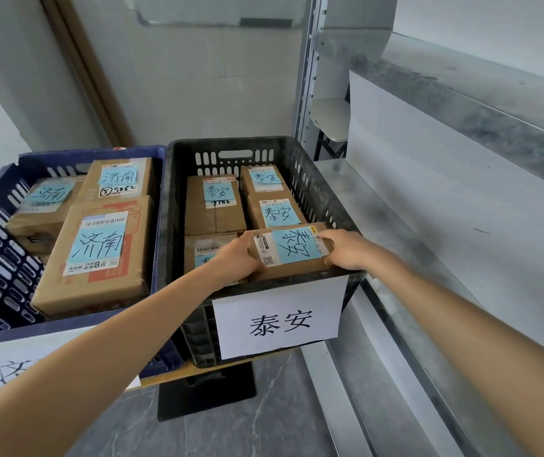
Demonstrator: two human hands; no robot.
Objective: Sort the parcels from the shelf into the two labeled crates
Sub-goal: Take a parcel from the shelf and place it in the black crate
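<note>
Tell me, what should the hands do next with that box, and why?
Probably lower the parcel into the black crate and let go. Both the left hand and the right hand hold it at the crate's near right corner, its blue note reads 泰安, and that matches the crate's sign. The other parcels there carry the same note.
</note>
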